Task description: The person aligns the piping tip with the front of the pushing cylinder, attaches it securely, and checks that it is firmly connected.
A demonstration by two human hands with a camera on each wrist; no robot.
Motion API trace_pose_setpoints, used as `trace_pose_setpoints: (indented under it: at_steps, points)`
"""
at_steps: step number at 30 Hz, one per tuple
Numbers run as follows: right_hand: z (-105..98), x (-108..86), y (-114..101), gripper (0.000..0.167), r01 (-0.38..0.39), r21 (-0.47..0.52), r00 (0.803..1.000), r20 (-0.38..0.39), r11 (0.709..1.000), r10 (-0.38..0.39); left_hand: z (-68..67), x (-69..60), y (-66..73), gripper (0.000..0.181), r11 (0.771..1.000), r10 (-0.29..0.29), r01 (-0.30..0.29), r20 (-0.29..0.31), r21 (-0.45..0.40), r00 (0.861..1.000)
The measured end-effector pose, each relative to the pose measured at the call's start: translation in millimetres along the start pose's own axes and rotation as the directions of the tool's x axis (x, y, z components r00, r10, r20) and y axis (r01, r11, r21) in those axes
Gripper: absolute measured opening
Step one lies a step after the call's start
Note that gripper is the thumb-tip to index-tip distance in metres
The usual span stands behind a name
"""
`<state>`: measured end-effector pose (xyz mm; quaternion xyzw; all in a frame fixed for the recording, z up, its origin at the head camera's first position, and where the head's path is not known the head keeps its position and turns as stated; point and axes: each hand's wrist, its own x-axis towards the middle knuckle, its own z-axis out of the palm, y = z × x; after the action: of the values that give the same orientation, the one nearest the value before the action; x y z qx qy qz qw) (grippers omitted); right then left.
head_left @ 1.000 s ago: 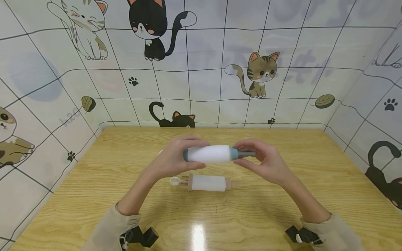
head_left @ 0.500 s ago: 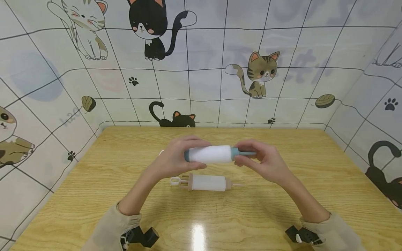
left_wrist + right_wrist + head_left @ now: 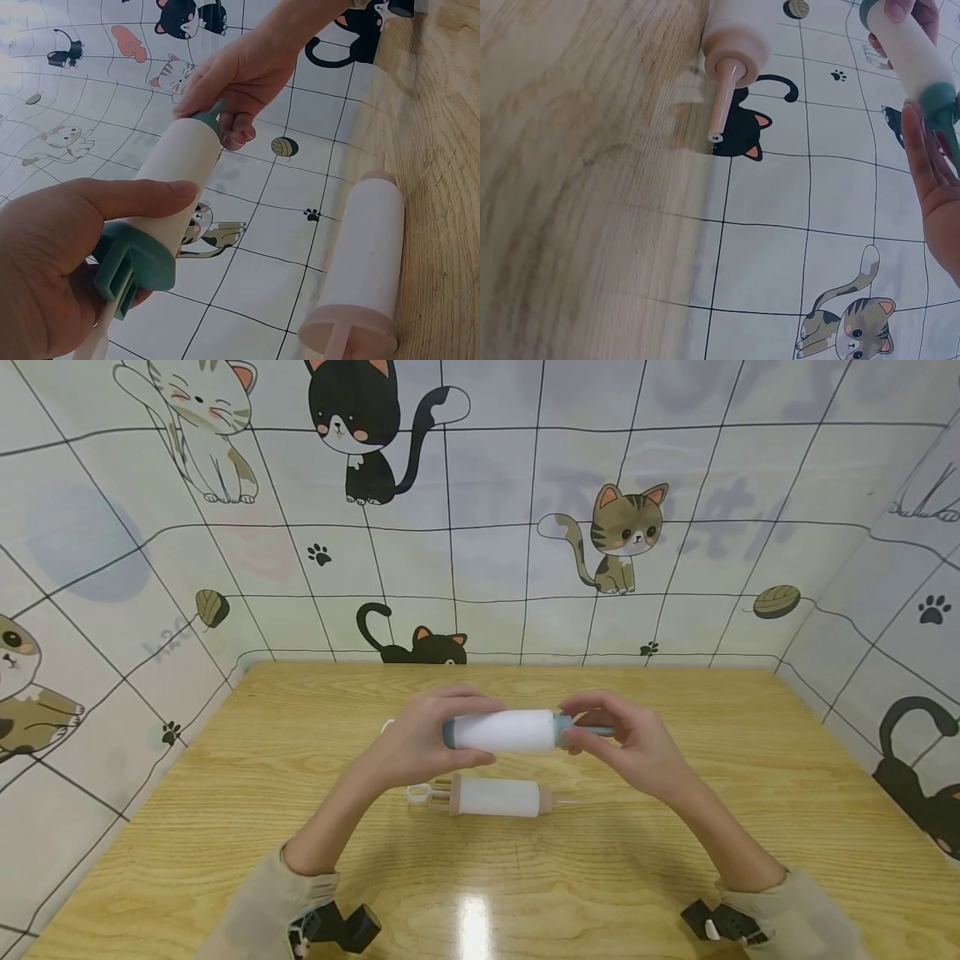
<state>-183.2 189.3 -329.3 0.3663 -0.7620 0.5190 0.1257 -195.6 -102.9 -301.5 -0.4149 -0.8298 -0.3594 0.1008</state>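
My left hand (image 3: 416, 739) grips the rear part of a white syringe with teal ends (image 3: 510, 730), held level above the table. In the left wrist view my thumb lies along its barrel, beside the slotted teal rear collar (image 3: 135, 262). A white plunger handle sticks out behind, mostly hidden by the hand. My right hand (image 3: 630, 739) pinches the teal nozzle cap (image 3: 563, 731) at the other end, and the thin tip reaches in under the palm. Nearer me, a second syringe with beige ends (image 3: 498, 797) lies on the table, touched by neither hand.
The wooden table (image 3: 225, 827) reaches back to a wall sheet (image 3: 495, 560) printed with cats and grid lines. The beige syringe's ring handle points left and its narrow tip points right. Black wrist cameras sit at both sleeves.
The teal-ended syringe and both hands have shifted very slightly to the right. My right fingers have come further round the nozzle cap. The beige syringe has stayed in place.
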Motion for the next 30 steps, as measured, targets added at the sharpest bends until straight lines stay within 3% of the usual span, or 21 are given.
trace_pose_setpoints:
  at_steps: [10, 18, 22, 30]
  points:
    - [0.9, -0.2, 0.4, 0.036, 0.07, 0.035, 0.998, -0.002, 0.997, -0.07, 0.5, 0.0, -1.5, 0.05, 1.0, -0.021, 0.021, 0.019, 0.013, 1.0]
    - [-3.2, 1.7, 2.5, 0.047, 0.105, 0.042, 0.99, 0.093, 0.994, -0.109, -2.1, -0.3, -2.6, 0.049, 0.999, -0.049, 0.049, 0.019, -0.02, 0.999]
    - [-3.6, 2.9, 3.2, 0.048, 0.105, 0.029, 0.987, 0.118, 0.994, -0.108, -2.6, -0.5, -2.2, 0.049, 0.999, -0.046, 0.046, 0.015, -0.021, 0.999]
    - [-2.9, 1.6, 3.0, 0.042, 0.067, -0.005, 0.993, 0.095, 0.998, -0.066, -1.7, -0.8, -2.4, 0.049, 0.999, -0.047, 0.048, 0.013, -0.021, 0.999]
